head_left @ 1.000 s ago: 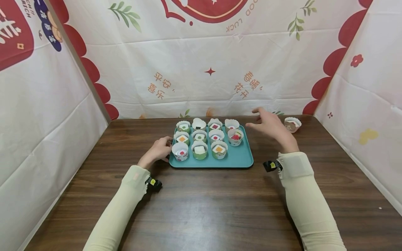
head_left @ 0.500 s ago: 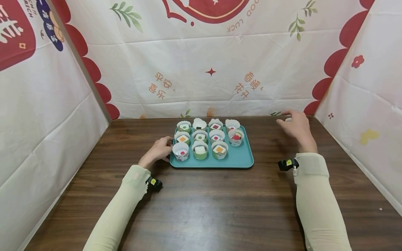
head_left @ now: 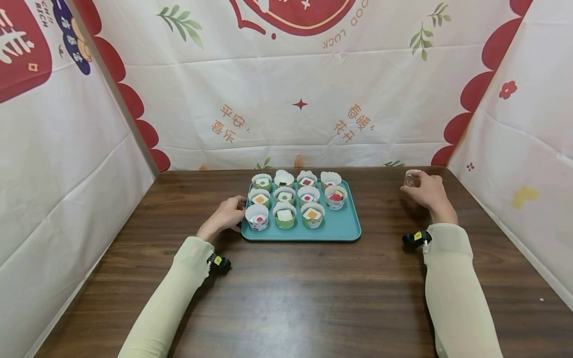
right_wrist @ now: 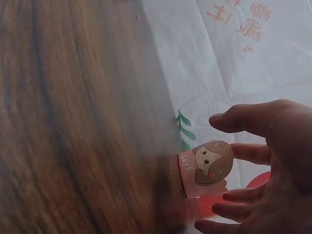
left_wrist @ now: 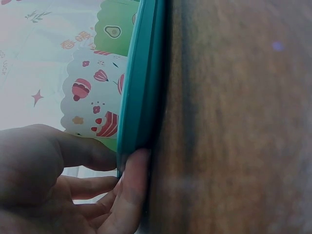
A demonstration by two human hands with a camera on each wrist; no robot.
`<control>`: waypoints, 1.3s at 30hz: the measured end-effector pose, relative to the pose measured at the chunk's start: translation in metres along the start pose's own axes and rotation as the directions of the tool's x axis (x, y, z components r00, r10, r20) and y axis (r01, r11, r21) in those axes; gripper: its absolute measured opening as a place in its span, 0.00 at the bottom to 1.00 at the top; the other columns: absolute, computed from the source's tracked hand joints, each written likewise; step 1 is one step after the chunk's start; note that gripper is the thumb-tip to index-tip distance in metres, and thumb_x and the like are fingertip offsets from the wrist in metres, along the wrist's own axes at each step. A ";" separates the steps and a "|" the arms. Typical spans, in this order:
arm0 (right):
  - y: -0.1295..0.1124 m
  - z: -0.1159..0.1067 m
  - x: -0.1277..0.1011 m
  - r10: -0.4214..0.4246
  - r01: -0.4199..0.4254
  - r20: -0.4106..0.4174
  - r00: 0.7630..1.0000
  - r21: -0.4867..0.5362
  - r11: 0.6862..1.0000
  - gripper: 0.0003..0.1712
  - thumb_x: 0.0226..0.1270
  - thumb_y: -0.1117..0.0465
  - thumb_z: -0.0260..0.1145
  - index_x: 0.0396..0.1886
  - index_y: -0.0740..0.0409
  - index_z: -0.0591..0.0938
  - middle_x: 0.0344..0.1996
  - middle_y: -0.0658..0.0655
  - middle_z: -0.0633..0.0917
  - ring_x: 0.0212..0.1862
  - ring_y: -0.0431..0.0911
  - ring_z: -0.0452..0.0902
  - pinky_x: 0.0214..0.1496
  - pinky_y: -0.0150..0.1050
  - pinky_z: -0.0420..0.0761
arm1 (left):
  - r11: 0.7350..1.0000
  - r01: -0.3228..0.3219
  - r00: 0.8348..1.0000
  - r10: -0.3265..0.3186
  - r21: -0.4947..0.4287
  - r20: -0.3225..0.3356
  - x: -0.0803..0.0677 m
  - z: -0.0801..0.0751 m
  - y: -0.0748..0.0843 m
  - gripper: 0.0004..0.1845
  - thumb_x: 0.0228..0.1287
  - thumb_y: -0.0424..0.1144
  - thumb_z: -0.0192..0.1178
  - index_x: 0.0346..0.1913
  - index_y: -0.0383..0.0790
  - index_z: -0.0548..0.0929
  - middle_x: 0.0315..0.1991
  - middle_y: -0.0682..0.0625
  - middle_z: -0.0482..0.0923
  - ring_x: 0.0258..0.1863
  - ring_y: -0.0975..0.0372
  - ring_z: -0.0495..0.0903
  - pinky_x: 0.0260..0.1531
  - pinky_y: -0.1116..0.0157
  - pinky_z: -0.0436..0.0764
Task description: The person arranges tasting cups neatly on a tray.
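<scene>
My left hand (head_left: 227, 213) grips the left edge of a teal tray (head_left: 342, 226). In the left wrist view the thumb lies on the inner side of the rim (left_wrist: 141, 92) and a finger on the outer side. Several scalloped paper baking cups (head_left: 284, 222) with small fillings, white with coloured centres, stand in rows on the tray. At the far right, my right hand (head_left: 429, 191) reaches around a lone pink paper cup (right_wrist: 207, 168) printed with a cartoon figure and "LOVE". Its fingers are spread behind the cup and the thumb is apart from it. The cup's contents are hidden.
The dark wooden table (head_left: 277, 298) extends in front of the tray. A white printed cloth (head_left: 277, 84) hangs along the back edge, with further cloth walls at left and right. The front right corner of the tray holds no cup.
My right hand has moved right, from beside the tray's right edge to the lone cup, with its fingers now around it. The left hand keeps its place on the tray.
</scene>
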State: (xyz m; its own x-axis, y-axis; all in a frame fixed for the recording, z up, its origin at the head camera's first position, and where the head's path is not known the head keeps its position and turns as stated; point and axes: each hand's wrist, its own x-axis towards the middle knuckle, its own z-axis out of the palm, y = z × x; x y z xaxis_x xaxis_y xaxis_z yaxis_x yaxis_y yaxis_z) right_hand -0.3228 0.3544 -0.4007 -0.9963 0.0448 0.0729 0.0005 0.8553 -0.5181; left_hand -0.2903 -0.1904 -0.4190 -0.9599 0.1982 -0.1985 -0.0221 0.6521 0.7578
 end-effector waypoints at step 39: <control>-0.001 0.004 -0.003 0.146 -0.148 -0.096 0.985 -0.021 0.989 0.25 0.67 0.46 0.69 0.37 0.66 0.78 0.44 0.72 0.78 0.47 0.65 0.69 0.46 0.61 0.75 | 1.000 -0.010 1.000 0.010 0.010 -0.006 0.000 0.001 -0.001 0.27 0.76 0.36 0.48 0.74 0.32 0.67 0.61 0.33 0.76 0.48 0.51 0.82 0.32 0.60 0.91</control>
State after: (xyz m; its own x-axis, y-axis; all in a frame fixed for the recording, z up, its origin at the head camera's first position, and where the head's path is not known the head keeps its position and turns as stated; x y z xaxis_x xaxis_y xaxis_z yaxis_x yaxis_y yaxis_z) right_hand -0.3203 0.3508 -0.4041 -0.9728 0.2182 0.0782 0.1500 0.8499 -0.5051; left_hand -0.2900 -0.1904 -0.4204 -0.9618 0.2000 -0.1870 -0.0097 0.6577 0.7532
